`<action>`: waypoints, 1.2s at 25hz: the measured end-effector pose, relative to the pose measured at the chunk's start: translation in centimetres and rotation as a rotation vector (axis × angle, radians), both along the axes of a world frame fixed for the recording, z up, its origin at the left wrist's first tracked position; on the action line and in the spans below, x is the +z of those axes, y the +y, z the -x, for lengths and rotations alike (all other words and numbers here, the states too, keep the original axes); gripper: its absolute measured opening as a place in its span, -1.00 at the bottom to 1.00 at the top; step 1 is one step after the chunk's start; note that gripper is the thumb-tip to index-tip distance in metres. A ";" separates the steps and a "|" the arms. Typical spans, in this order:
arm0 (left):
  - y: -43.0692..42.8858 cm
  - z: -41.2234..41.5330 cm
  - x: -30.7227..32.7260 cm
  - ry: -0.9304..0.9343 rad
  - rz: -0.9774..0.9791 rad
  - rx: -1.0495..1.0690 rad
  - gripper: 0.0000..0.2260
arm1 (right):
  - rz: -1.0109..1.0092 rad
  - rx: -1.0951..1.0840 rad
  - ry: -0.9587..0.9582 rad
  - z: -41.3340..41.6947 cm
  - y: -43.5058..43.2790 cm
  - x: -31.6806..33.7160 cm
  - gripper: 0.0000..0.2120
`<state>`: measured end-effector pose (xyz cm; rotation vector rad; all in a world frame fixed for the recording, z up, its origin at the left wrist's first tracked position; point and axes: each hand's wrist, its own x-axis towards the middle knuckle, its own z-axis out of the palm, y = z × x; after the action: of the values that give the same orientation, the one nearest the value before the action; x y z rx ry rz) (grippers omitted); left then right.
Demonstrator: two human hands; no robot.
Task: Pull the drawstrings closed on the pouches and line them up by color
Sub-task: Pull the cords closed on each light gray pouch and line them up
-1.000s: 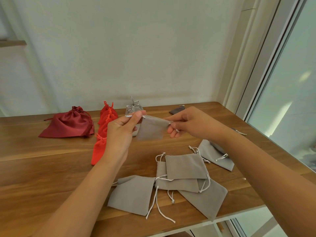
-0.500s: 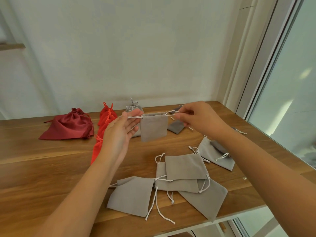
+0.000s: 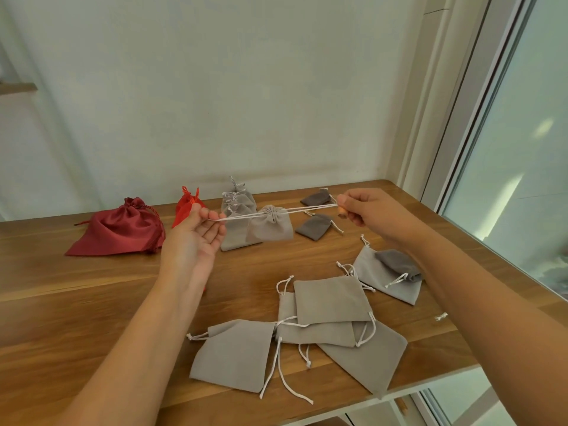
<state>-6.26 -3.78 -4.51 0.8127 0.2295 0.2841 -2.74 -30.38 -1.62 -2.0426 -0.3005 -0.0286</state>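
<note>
1. Head view: a small light grey pouch is hanging in the air over the back middle of the wooden desk. Its mouth is bunching into tight pleats and its body is puffing out below.
2. Its white drawstrings are stretching taut to both sides.
3. The left hand is pinching the left cord ends between thumb and fingertips, palm turning upward.
4. The right hand is gripping the right cord ends with curled fingers.
5. Behind, cinched grey pouches are lining up from the back edge. Bright red pouches are lying to their left, and a dark red satin pouch farther left.
6. Two dark grey pouches are lying toward the back right corner.
7. Flat, uncinched light grey pouches are overlapping near the front edge, cords trailing.
</note>
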 end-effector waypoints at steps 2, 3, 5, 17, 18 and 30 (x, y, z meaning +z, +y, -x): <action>-0.3 0.1 -0.1 0.009 0.017 0.001 -0.75 | -0.036 0.002 0.013 -0.2 -0.2 -0.2 -0.70; -0.3 0.1 -0.1 -0.002 0.009 0.002 -0.75 | -0.072 0.010 0.041 -0.3 -0.2 -0.4 -0.70; -0.7 0.3 -0.2 -0.056 -0.046 -0.030 -0.74 | -0.116 0.022 0.095 -0.2 -0.1 -0.9 -0.72; -2.7 2.2 0.3 -0.008 -0.802 -0.414 -0.76 | 0.180 0.188 -0.372 3.3 9.5 -0.6 -0.85; -2.7 2.4 0.3 -0.013 -0.778 -0.452 -0.74 | 0.159 0.148 -0.346 3.2 9.9 -0.8 -0.85; -2.0 1.6 0.0 -0.097 -0.729 -0.255 -0.79 | -0.006 0.244 0.012 2.7 8.6 -0.1 -0.82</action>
<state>-7.83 -5.73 -4.53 1.5298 -0.0838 0.1616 -5.47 -21.81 -1.72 -1.9861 -0.5389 0.1328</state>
